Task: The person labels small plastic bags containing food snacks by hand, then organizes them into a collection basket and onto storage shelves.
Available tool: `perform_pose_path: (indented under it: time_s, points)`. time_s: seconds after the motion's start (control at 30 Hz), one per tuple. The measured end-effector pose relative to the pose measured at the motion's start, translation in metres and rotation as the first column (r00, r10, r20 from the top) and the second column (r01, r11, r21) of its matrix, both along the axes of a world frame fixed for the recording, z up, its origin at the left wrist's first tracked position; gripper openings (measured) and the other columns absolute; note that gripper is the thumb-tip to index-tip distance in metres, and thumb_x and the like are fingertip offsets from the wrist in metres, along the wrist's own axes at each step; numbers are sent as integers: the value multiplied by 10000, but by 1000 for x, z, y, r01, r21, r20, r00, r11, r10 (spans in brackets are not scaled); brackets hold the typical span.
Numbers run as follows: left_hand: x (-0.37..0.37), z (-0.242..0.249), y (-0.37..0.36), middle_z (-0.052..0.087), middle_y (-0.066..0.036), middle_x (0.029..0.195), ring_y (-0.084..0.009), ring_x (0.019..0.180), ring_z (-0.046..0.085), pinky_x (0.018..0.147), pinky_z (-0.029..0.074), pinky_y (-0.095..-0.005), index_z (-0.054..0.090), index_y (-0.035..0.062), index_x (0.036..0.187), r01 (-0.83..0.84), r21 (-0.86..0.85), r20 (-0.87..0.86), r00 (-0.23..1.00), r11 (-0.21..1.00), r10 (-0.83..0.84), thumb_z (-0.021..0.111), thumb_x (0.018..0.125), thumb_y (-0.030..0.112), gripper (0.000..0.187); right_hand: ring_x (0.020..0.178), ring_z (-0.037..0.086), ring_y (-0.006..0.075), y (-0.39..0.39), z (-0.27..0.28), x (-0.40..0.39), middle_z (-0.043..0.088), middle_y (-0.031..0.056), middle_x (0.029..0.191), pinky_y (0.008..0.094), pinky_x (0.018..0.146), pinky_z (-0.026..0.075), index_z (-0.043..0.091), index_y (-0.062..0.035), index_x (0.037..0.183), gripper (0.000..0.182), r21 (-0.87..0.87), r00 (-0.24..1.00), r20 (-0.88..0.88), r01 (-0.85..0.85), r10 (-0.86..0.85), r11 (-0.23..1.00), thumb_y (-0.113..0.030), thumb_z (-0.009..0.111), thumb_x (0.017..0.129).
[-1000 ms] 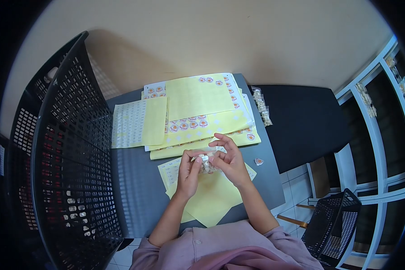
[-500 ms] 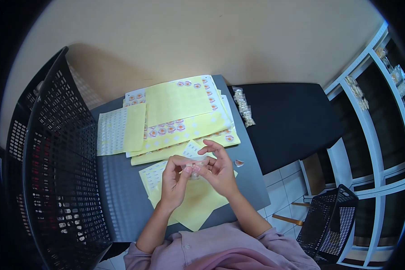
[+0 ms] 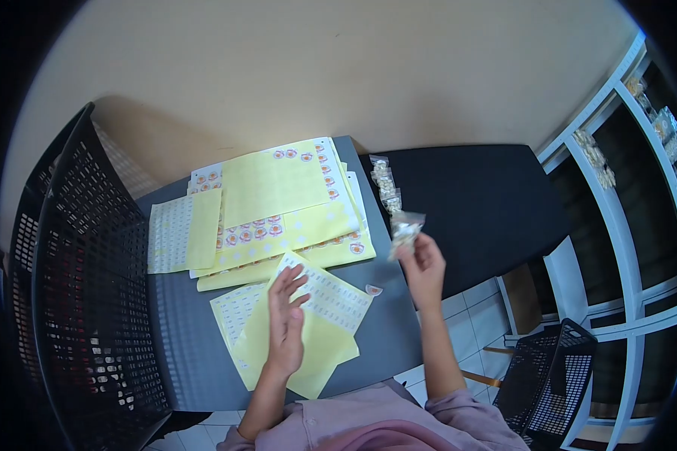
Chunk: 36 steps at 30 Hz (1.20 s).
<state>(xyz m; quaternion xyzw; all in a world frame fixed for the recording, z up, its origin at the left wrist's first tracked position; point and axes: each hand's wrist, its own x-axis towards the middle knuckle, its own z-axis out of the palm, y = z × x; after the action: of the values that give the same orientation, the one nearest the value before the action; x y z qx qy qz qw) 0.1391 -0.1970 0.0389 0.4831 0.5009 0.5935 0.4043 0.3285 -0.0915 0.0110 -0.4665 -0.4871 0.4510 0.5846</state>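
My right hand (image 3: 424, 264) holds up a small clear packet (image 3: 405, 228) of pale bits, lifted over the right edge of the grey table (image 3: 188, 353). It hangs just below two like packets (image 3: 386, 183) lying at the table's far right edge. My left hand (image 3: 284, 319) hovers open, palm sideways, above a white sheet of small labels (image 3: 329, 293) and yellow backing sheets (image 3: 271, 353). A single round sticker (image 3: 373, 289) lies loose on the grey top between my hands.
A stack of yellow sticker sheets (image 3: 278, 197) with orange round stickers covers the far half of the table. A tall black mesh crate (image 3: 83, 286) stands at the left. A black table (image 3: 474, 203), white shelving (image 3: 624, 195) and a small black basket (image 3: 553, 376) are to the right.
My hands, joined over the packet before, have parted. The right hand carried the packet up and to the right; the left hand let go and opened over the label sheet.
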Motion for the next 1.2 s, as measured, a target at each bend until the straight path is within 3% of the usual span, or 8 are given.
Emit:
perform_pose_path:
  time_s: [0.17,0.33,0.43,0.73,0.83,0.93,1.07,1.2]
  points:
    - [-23,-18,-26,364,-145,1250,-240,1101,402,868,371,-356,312,26,1224,-268,-13,-60,962,963,266,378,867,352,488,686,570,93,64,-73,53,622,86,815,228,593,448,574,46,967,312,-62,886,463,28,4,998,-146,650,734]
    - [-59,-30,-64,396,-134,1214,-217,1079,413,828,389,-326,365,4,1168,-572,5,-123,814,820,568,368,885,293,405,664,580,171,74,-86,47,604,121,817,278,603,460,586,30,959,337,-39,823,567,-10,30,999,-181,662,707]
    - [-74,-44,-84,402,-131,1202,-205,1060,416,801,393,-314,373,3,1156,-668,26,-135,734,743,665,349,896,293,390,900,500,293,74,-88,42,526,144,948,356,804,400,587,24,939,316,20,689,722,77,-68,997,-231,597,753]
    - [-78,-47,-109,415,-128,1176,-196,998,428,751,400,-301,377,6,1147,-746,63,-133,652,663,746,352,894,299,387,992,448,316,67,-81,46,482,188,1035,367,860,364,517,52,1057,425,16,597,800,92,-68,996,-273,553,785]
    - [-83,-46,-122,424,-132,1158,-194,974,441,732,407,-304,385,4,1131,-773,103,-153,609,626,778,359,888,311,392,988,453,309,72,-53,53,490,183,1036,375,849,368,504,26,1060,396,211,516,834,30,-196,977,-214,590,757]
    - [-82,-42,-135,450,-126,1075,-181,903,458,703,405,-293,406,5,1082,-761,132,-82,630,635,772,385,879,260,327,958,472,275,74,9,26,497,148,1054,342,799,388,518,-5,1037,337,396,607,741,-49,-288,917,-135,610,740]
    - [-81,-37,-162,472,-111,982,-155,843,460,713,388,-268,417,7,1026,-651,177,32,753,738,657,409,857,136,213,965,491,229,46,108,-54,501,103,1071,315,726,402,535,-63,1037,329,416,666,725,-216,-178,883,-119,627,726]
    - [-89,-32,-206,536,-103,883,-146,767,495,688,398,-263,443,-1,992,-570,155,30,819,807,573,456,837,91,181,964,503,225,-6,199,-152,520,101,1050,306,690,408,553,-65,1015,318,650,709,683,-484,-172,586,-125,633,713]
